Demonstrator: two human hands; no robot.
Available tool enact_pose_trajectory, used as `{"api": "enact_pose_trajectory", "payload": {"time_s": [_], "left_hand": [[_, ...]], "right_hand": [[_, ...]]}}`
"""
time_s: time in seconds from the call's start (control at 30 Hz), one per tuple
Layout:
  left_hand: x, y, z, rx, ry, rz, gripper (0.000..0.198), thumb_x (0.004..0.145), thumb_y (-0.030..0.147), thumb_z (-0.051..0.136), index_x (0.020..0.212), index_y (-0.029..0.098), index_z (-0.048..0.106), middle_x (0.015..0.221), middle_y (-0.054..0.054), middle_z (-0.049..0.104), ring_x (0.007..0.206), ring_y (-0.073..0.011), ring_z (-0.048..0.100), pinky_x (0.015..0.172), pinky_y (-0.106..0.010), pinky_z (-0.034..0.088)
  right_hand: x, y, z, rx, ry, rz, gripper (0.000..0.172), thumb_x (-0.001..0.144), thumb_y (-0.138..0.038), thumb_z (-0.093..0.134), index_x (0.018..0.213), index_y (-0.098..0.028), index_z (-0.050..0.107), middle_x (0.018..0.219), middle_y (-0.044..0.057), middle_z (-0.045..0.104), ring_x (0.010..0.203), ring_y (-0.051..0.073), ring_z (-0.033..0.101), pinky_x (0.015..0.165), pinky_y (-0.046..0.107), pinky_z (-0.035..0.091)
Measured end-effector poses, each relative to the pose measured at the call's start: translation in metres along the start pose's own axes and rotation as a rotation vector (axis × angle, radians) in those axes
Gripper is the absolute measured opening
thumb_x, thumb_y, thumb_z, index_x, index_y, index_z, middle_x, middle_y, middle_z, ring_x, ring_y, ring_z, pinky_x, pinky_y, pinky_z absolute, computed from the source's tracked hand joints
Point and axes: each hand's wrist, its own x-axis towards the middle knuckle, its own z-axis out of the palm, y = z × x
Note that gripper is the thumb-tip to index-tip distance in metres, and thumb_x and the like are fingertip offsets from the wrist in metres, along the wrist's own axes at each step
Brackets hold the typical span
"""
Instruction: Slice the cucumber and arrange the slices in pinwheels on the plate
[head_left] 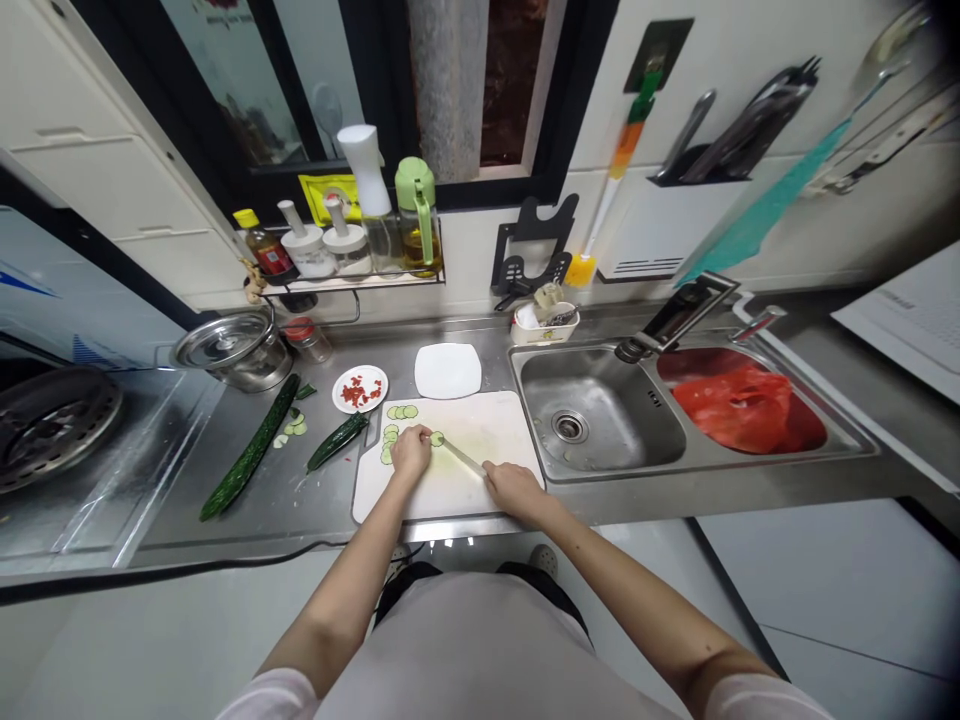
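White rectangular cutting board (457, 498), lower centre of frame. Right hand (516, 492), clenched; left hand (412, 454), curled, hold unclear. Thin pale-bladed knife (464, 459) in right grasp. Round pale-green cucumber slice (438, 438), just below centre, at left fingertips.

Mid-frame, the left hand (411, 453) holds a cucumber piece (437, 439) on the white cutting board (480, 495), beside the blade of a knife (465, 460) gripped by the right hand (516, 492); a long cucumber (251, 450) lies at left.
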Motion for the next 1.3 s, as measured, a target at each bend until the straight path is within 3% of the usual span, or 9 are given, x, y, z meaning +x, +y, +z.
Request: {"api": "enact_pose_trajectory", "payload": {"time_s": [0.37,1.3], "left_hand": [[-0.002,0.001,-0.001,-0.022,0.008,-0.013,0.025,0.086,0.021,0.049,0.098,0.028,0.07,0.112,-0.003,0.07,0.104,-0.0218,0.062,0.091,-0.034,0.04],[0.001,0.004,-0.001,0.003,-0.016,-0.059,0.023,0.085,0.019,0.053,0.102,0.025,0.067,0.113,-0.006,0.069,0.107,-0.0229,0.061,0.089,-0.033,0.042]], "right_hand": [[0.011,0.0,-0.005,-0.021,-0.071,-0.03,0.034,0.091,-0.011,0.035,0.117,-0.012,0.055,0.105,0.02,0.068,0.101,0.028,0.066,0.077,0.034,0.047],[0.024,-0.008,-0.011,0.022,-0.087,-0.009,0.035,0.092,-0.012,0.034,0.119,-0.013,0.056,0.108,0.02,0.068,0.101,0.028,0.066,0.077,0.035,0.049]]}}
